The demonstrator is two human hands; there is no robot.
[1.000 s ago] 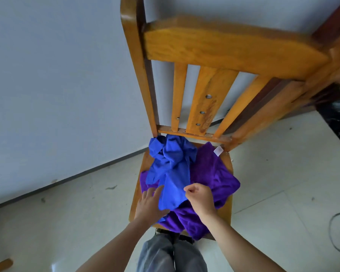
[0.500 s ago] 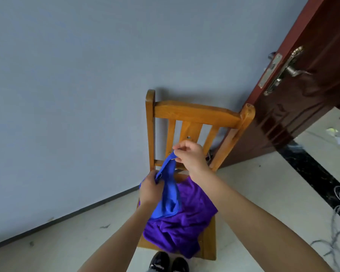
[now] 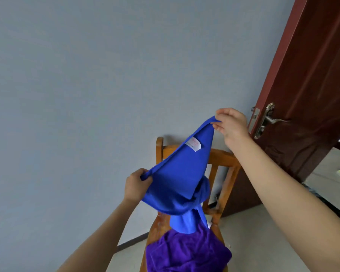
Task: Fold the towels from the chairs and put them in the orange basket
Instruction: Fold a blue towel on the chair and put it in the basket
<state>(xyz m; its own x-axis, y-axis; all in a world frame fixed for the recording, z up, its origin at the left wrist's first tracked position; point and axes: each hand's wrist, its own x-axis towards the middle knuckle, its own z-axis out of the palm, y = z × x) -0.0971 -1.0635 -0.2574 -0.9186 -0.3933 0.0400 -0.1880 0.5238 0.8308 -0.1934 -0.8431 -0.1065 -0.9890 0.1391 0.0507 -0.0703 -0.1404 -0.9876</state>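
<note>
Blue towel held above one wooden chair, frame centre; left hand and right hand pinch its corners. One purple towel on seat. Grey wall, brown door right.

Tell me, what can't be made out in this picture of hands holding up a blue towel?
Head view:
- The orange basket: outside the frame.
- The label on the blue towel: print too small to read.
- The chair: seat mostly covered by the purple towel, legs cut off by the bottom edge.
</note>
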